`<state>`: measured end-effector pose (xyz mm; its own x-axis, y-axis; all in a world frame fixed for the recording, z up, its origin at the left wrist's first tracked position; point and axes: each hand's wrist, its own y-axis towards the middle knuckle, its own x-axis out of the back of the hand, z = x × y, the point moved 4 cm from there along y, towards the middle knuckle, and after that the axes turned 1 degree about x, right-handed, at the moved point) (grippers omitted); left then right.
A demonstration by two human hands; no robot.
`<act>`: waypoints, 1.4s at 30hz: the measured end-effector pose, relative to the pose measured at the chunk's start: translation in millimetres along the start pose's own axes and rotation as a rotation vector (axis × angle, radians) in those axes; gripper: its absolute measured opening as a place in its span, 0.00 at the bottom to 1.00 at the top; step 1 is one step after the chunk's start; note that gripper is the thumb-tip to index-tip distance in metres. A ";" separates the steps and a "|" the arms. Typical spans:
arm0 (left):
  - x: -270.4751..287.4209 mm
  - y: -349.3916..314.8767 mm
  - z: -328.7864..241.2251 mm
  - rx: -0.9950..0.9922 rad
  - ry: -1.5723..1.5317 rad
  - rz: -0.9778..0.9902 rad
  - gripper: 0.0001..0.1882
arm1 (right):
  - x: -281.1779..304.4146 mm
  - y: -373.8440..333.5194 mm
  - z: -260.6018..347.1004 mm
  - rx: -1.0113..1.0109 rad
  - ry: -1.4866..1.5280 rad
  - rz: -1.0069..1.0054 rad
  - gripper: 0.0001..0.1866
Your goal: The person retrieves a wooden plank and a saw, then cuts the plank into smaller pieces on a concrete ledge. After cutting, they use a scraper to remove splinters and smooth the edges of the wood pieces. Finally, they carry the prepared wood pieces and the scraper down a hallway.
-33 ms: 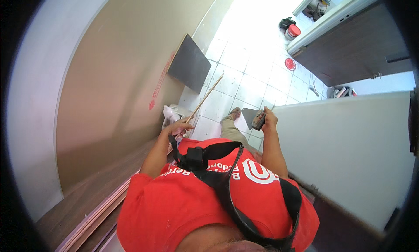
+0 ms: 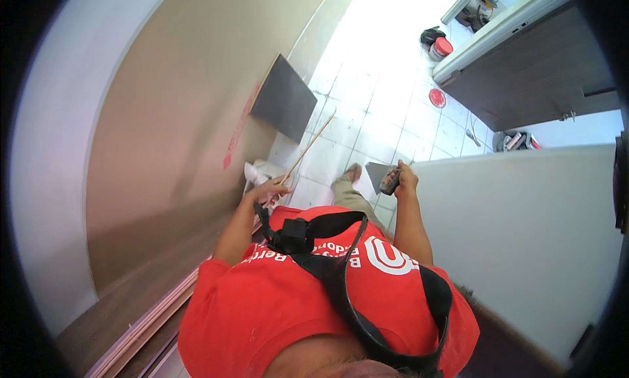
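Left of centre, the left hand point(image 2: 270, 190) gripped a thin wooden stick point(image 2: 309, 150) slanting toward the upper right, apparently to keep its far end free, while right of centre the right hand point(image 2: 407, 178) clasped a dark, block-shaped tool point(image 2: 389, 181).

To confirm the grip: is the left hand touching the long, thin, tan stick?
Touching. The head view shows the left hand closed around the tan stick, which juts forward from it.

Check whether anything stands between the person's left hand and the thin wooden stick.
Nothing visible does: the left hand holds the thin wooden stick directly, and the length rising beyond the hand shows uncovered.
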<state>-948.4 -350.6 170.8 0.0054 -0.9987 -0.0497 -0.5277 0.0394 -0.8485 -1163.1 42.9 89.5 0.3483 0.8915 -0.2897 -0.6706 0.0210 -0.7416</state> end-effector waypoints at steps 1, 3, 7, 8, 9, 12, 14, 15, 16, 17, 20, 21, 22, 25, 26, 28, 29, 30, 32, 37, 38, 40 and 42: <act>8.4 13.4 16.6 -0.010 0.077 -0.061 0.46 | 11.8 14.4 -2.8 -0.062 -0.004 -0.025 0.19; -1.8 28.0 -11.5 0.003 0.056 -0.090 0.39 | 8.2 40.4 32.1 -0.015 -0.037 -0.048 0.12; 26.4 120.7 -20.0 -0.265 -0.052 -0.122 0.35 | -19.5 98.5 125.9 0.036 -0.067 -0.012 0.11; 10.2 131.8 -53.6 -0.212 0.022 -0.159 0.35 | -8.5 119.0 144.4 0.076 -0.062 -0.041 0.11; 13.0 134.8 -61.4 -0.155 0.017 -0.211 0.35 | -5.3 130.7 151.0 0.097 -0.022 -0.038 0.12; 12.1 132.7 -76.3 0.017 0.066 -0.278 0.35 | 27.6 138.6 153.0 0.034 0.066 -0.030 0.47; 9.2 138.2 -94.6 0.072 0.224 -0.304 0.35 | 48.4 138.3 157.8 0.009 0.091 -0.071 0.29; 9.9 148.9 -107.7 0.071 0.348 -0.326 0.34 | 57.5 143.7 163.5 -0.002 0.101 -0.088 0.21; 13.3 159.5 -121.8 0.070 0.475 -0.348 0.34 | 65.7 148.8 168.5 -0.013 0.112 -0.107 0.14; 14.9 175.9 -127.0 0.025 0.584 -0.309 0.35 | 73.8 152.0 173.9 -0.078 0.135 -0.115 0.13; 16.5 253.0 -197.5 0.087 0.767 -0.257 0.35 | 95.7 171.6 200.2 -0.211 0.219 -0.208 0.17; 2.4 271.8 -259.2 0.185 0.875 -0.260 0.35 | 101.1 180.7 209.8 -0.217 0.254 -0.264 0.17; -13.6 288.5 -308.5 0.160 0.882 -0.270 0.36 | 107.1 187.8 218.9 -0.223 0.293 -0.321 0.18; -45.4 315.6 -396.8 0.044 0.920 -0.350 0.36 | 134.9 214.7 213.6 -0.215 0.303 -0.375 0.17; -39.2 325.1 -405.1 -0.037 0.861 -0.305 0.36 | 142.3 210.1 205.6 -0.200 0.320 -0.411 0.16; -28.4 366.8 -433.1 -0.212 0.772 -0.161 0.37 | 111.3 199.4 231.9 -0.146 0.470 -0.476 0.14; -13.0 398.8 -437.8 -0.245 0.770 -0.132 0.37 | 128.6 218.2 226.6 -0.107 0.451 -0.507 0.13; -10.7 441.7 -455.6 -0.282 0.782 -0.086 0.38 | 121.7 224.7 241.0 -0.080 0.526 -0.537 0.13; -51.8 472.1 -534.0 -0.274 0.877 -0.066 0.38 | 126.6 248.9 250.3 -0.101 0.669 -0.538 0.09; -107.2 513.3 -625.8 -0.303 1.054 0.071 0.34 | 138.3 295.7 267.0 -0.103 0.513 -0.789 0.16; -128.1 516.4 -650.4 -0.319 1.041 0.154 0.33 | 141.7 299.7 263.4 -0.102 0.495 -0.828 0.16; -180.8 527.8 -675.0 -0.317 1.060 0.252 0.32 | 157.6 312.5 241.6 -0.100 0.444 -0.900 0.16; -229.4 534.1 -683.2 -0.308 1.099 0.262 0.32 | 162.5 310.5 293.0 -0.098 0.536 -0.884 0.18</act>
<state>-1811.8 -121.4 89.0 -0.7916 -0.4569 0.4058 -0.5882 0.3894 -0.7088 -1506.7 326.8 -10.6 0.9515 0.2577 0.1681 0.0135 0.5109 -0.8595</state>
